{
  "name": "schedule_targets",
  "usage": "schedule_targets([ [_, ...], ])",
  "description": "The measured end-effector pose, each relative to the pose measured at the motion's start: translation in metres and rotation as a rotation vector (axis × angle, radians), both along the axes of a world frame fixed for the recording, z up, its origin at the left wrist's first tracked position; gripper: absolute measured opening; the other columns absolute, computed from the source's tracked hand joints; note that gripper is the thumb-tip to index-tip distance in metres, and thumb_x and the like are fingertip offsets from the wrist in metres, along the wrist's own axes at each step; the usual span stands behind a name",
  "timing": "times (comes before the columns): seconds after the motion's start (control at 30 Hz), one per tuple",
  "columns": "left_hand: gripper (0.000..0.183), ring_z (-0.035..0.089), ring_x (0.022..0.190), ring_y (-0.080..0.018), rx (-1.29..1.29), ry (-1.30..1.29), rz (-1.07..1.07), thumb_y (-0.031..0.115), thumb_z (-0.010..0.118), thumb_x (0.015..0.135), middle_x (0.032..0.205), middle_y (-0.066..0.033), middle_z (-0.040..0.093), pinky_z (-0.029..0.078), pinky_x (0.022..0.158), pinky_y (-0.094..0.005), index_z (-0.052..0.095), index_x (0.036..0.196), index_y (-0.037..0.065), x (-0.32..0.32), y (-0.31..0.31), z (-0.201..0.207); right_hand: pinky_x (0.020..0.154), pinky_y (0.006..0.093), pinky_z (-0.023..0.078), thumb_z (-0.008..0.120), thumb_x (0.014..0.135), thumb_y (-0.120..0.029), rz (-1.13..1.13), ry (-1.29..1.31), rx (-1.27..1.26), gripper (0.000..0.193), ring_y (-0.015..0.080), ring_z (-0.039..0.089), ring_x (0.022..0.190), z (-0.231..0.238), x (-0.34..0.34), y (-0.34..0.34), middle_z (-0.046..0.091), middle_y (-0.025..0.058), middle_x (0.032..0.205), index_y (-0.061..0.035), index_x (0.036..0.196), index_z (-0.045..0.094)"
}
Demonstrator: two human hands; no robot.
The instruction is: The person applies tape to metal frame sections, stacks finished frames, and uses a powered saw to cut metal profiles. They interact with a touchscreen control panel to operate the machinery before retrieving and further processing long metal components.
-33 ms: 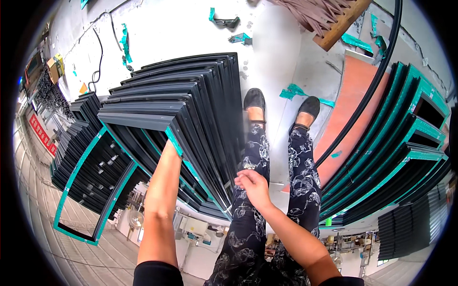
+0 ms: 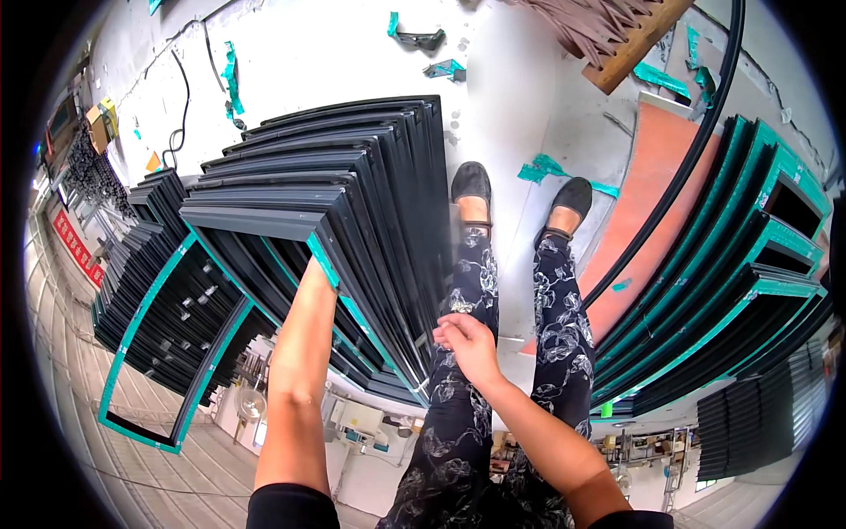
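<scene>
A stack of dark grey rectangular metal frames [image 2: 388,203] leans in rows at my left, several of them edged with green tape. My left forearm [image 2: 300,370] reaches up to the nearest frame's taped corner, and my left hand is hidden behind that frame. Close to the stack's right side, above my left leg, is my right hand [image 2: 469,346]. Its fingers are curled and pressed together; whether anything small is between them cannot be seen.
Another set of green-taped frames [image 2: 749,238] stands at the right, beside an orange-pink sheet [image 2: 656,176] and a thick black cable [image 2: 696,150]. Scraps of green tape [image 2: 544,167] litter the pale floor. A wooden-edged piece [image 2: 634,48] lies at the far right.
</scene>
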State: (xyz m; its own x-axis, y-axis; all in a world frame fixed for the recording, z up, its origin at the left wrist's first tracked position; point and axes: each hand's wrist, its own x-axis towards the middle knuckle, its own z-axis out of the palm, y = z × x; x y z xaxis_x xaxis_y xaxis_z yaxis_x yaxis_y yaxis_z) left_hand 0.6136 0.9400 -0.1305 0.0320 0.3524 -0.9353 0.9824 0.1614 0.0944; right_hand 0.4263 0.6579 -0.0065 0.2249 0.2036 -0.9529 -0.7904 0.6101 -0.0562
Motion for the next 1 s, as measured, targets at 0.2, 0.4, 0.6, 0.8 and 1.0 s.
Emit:
schedule_targets([
  [0.2, 0.043, 0.057, 0.117, -0.0263, -0.008, -0.004, 0.033, 0.035, 0.051, 0.098, 0.126, -0.0128, 0.061, 0.046, 0.1, -0.044, 0.057, 0.127, 0.004, -0.009, 0.012, 0.001, 0.074, 0.0268, 0.054, 0.055, 0.093, -0.007, 0.026, 0.055, 0.041, 0.018, 0.0158, 0.068, 0.08, -0.009, 0.001, 0.01, 0.07, 0.0111, 0.088, 0.0044, 0.104, 0.063],
  [0.4, 0.044, 0.056, 0.117, -0.0266, -0.003, -0.002, 0.047, 0.035, 0.051, 0.097, 0.127, -0.0132, 0.06, 0.046, 0.101, -0.0442, 0.057, 0.127, 0.004, -0.017, 0.017, 0.007, 0.071, 0.0268, 0.053, 0.054, 0.094, -0.008, 0.019, 0.073, 0.014, 0.018, 0.0155, 0.066, 0.079, -0.016, 0.011, 0.009, 0.069, 0.0109, 0.09, 0.0037, 0.105, 0.063],
  [0.6, 0.045, 0.056, 0.118, -0.0269, 0.003, -0.005, 0.043, 0.035, 0.052, 0.097, 0.128, -0.0136, 0.06, 0.045, 0.102, -0.0445, 0.056, 0.128, 0.003, -0.019, 0.012, 0.013, 0.069, 0.0261, 0.052, 0.055, 0.094, -0.009, -0.05, 0.08, 0.016, 0.018, 0.0149, 0.066, 0.078, -0.019, 0.008, 0.009, 0.069, 0.0102, 0.089, 0.003, 0.104, 0.063],
  [0.8, 0.046, 0.056, 0.119, -0.0273, 0.017, -0.004, 0.038, 0.035, 0.052, 0.097, 0.129, -0.014, 0.059, 0.045, 0.103, -0.0447, 0.055, 0.129, 0.003, -0.025, 0.011, 0.022, 0.069, 0.0263, 0.052, 0.055, 0.094, -0.01, -0.057, 0.067, 0.037, 0.017, 0.0147, 0.067, 0.077, -0.015, 0.001, 0.013, 0.07, 0.0092, 0.087, 0.0015, 0.103, 0.064],
  [1.0, 0.047, 0.056, 0.119, -0.0276, 0.021, -0.012, 0.053, 0.036, 0.053, 0.097, 0.13, -0.0144, 0.059, 0.044, 0.104, -0.045, 0.055, 0.13, 0.003, -0.03, 0.014, 0.025, 0.069, 0.0261, 0.052, 0.055, 0.095, -0.01, -0.044, 0.075, 0.051, 0.017, 0.0145, 0.067, 0.077, -0.012, 0.0, 0.015, 0.07, 0.0095, 0.087, 0.001, 0.104, 0.064],
])
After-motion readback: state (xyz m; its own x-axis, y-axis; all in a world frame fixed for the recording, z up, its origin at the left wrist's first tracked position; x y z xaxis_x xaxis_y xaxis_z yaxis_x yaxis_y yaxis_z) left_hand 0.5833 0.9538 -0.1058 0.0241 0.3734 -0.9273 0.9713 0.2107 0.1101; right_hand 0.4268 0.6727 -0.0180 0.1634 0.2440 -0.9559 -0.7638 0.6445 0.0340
